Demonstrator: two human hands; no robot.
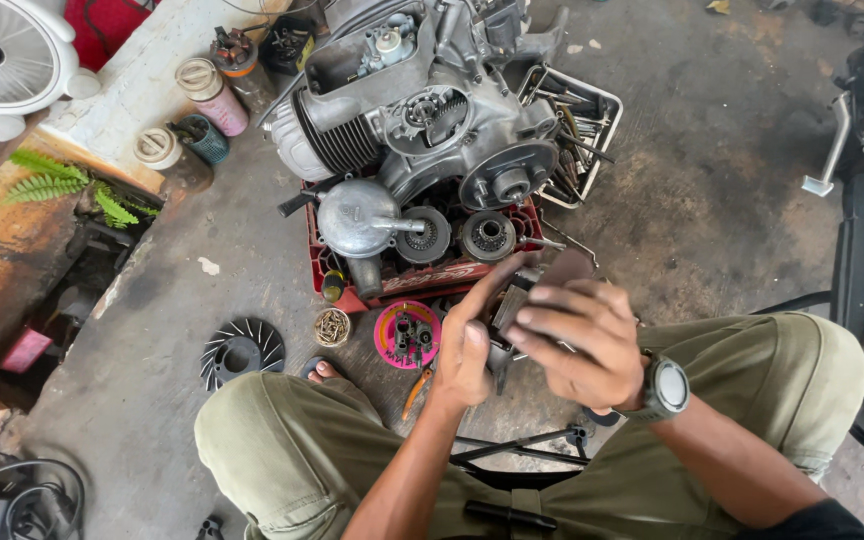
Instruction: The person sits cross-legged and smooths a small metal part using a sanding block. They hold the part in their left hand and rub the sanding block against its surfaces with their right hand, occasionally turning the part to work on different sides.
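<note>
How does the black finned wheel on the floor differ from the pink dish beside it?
The black finned wheel is dark, ringed with curved fins and has an open hole in its middle; the pink dish is bright, smooth-rimmed and holds small metal parts. The wheel looks wider than the dish. The dish lies nearer the left hand than the wheel does. Both are round and lie flat on the concrete floor.
</note>
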